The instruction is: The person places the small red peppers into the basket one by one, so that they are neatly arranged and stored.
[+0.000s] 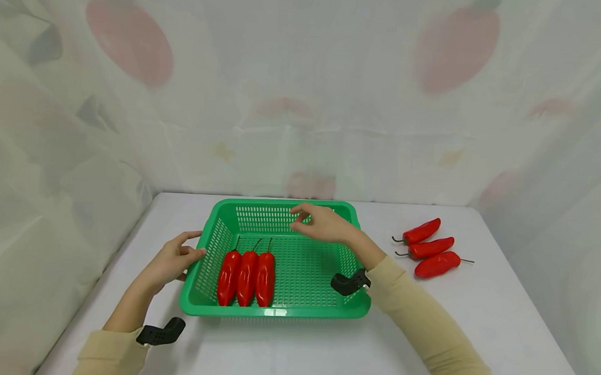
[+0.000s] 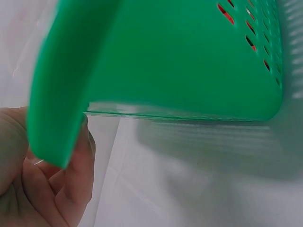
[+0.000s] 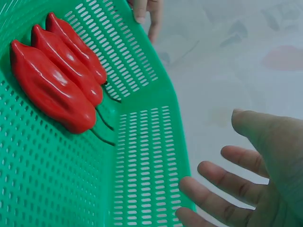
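Note:
A green plastic basket (image 1: 276, 312) with slotted walls stands on the table. My left hand (image 1: 170, 262) grips its left rim, thumb on one side and curled fingers on the other, as the left wrist view shows. Inside, three red chili peppers (image 1: 247, 276) lie side by side along the left, stems toward the back. Over the back right part of the basket hovers my right hand (image 1: 324, 224), holding nothing. Its fingers (image 3: 208, 195) are spread and slightly bent in the right wrist view.
Right of the basket, three more red chili peppers (image 1: 431, 248) lie close together on the white table (image 1: 495, 315). The lowest one's stem points right, the other two stems left. Pale patterned curtains (image 1: 304, 88) hang behind and at both sides.

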`<state>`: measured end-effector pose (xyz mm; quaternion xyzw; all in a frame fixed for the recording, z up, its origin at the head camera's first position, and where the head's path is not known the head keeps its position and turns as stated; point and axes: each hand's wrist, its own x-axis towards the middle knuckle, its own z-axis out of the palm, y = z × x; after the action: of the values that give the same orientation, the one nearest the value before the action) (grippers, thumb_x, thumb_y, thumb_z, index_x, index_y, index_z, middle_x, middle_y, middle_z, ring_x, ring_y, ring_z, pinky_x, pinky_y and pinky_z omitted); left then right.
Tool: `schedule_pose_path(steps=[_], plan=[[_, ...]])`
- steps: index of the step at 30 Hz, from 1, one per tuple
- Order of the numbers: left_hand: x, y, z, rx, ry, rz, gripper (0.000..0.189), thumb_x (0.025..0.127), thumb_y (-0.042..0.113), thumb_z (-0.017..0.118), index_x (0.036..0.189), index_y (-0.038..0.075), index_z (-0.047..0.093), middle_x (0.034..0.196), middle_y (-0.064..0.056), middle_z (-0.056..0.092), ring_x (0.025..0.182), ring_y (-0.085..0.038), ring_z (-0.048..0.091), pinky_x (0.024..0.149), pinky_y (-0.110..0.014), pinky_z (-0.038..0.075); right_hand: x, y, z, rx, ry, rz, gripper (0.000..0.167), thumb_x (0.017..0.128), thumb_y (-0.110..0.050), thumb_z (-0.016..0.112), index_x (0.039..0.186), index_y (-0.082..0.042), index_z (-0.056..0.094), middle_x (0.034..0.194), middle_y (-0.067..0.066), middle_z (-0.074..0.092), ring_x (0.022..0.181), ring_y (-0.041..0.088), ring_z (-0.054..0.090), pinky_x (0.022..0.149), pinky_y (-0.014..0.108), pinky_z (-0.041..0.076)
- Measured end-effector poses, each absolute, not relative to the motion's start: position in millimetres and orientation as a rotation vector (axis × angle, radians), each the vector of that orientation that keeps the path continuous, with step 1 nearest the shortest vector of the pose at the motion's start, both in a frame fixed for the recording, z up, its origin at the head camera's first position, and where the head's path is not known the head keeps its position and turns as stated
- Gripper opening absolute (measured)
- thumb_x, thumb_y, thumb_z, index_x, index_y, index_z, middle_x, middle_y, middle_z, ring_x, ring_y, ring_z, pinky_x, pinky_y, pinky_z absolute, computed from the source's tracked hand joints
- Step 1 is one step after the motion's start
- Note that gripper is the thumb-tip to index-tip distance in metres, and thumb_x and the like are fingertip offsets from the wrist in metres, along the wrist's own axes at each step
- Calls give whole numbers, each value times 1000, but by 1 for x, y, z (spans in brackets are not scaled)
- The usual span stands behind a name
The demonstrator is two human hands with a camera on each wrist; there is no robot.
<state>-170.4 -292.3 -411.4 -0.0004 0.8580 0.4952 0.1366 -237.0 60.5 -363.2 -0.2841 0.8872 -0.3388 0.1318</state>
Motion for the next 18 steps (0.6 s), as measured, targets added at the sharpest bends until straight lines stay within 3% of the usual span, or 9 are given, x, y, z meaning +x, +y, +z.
schedule_pose_path(steps=[18], plan=[[-170,-292,-411,-8,2480,1435,64,94,25,54,145,7,20,93,-20,61,72,-23,65,60,-42,56,-225,112,-360,-707,2712,-1310,35,93,-34,52,126,-22,51,120,3,58,104,21,57,83,39,50]])
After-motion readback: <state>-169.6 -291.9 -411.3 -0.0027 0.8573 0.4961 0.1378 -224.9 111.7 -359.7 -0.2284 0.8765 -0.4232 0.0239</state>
